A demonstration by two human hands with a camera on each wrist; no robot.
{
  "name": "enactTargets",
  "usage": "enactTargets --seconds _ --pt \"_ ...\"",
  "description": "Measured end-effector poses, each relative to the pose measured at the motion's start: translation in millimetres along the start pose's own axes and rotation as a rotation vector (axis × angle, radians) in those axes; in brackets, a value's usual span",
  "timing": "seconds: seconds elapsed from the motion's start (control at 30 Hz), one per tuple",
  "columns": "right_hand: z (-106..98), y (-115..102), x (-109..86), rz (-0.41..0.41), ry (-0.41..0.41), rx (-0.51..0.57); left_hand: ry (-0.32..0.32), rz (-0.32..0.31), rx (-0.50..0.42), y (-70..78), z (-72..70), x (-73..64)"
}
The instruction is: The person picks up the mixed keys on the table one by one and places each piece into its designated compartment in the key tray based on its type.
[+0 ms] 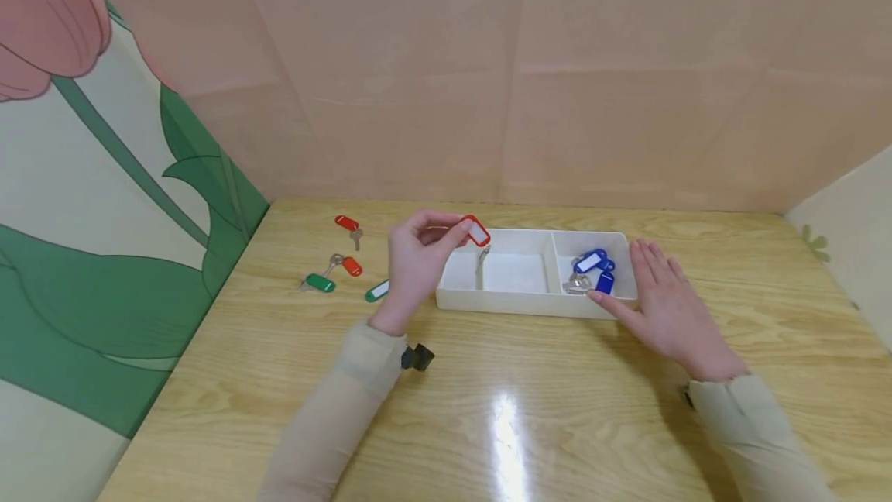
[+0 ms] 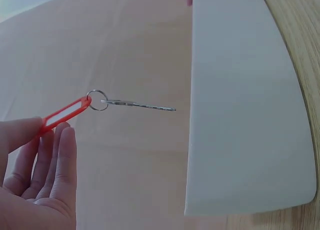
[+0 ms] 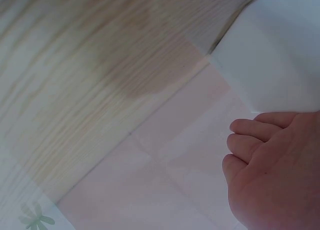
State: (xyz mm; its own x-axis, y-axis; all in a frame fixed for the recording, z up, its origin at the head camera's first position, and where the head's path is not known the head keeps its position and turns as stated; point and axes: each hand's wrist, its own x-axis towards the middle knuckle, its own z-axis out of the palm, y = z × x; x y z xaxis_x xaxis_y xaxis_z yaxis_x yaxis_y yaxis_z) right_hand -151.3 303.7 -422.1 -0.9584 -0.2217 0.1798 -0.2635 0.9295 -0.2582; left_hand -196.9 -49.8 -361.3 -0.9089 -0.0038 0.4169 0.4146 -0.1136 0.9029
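Note:
My left hand (image 1: 421, 266) pinches a red key tag (image 1: 477, 231) between thumb and fingers, above the left part of a white divided box (image 1: 516, 303). In the left wrist view, a silver key (image 2: 142, 105) hangs from the tag by a split ring (image 2: 97, 100), beside the box wall. Fingers straight, my right hand (image 1: 665, 312) rests against the right end of the box, its thumb at the front rim. Several blue key tags (image 1: 591, 260) with keys lie in the right-hand compartment.
Left of the box, two red key tags (image 1: 346, 222) with keys lie on the wooden table (image 1: 460, 409). Nearer are a green key tag (image 1: 320, 283) and another green-edged tag (image 1: 378, 290), partly behind my left hand. A pink-beige wall (image 1: 446, 99) stands behind.

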Motion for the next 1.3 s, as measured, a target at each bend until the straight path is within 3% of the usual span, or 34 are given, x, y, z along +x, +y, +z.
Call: enactTargets --seconds 0.63,1.3 --pt "1 1 0.4 0.003 0.001 0.002 -0.082 -0.047 -0.024 -8.1 27.3 -3.1" --pt "0 -1 -0.2 0.000 0.009 0.009 -0.118 -0.079 0.062 -25.0 52.9 -1.8"
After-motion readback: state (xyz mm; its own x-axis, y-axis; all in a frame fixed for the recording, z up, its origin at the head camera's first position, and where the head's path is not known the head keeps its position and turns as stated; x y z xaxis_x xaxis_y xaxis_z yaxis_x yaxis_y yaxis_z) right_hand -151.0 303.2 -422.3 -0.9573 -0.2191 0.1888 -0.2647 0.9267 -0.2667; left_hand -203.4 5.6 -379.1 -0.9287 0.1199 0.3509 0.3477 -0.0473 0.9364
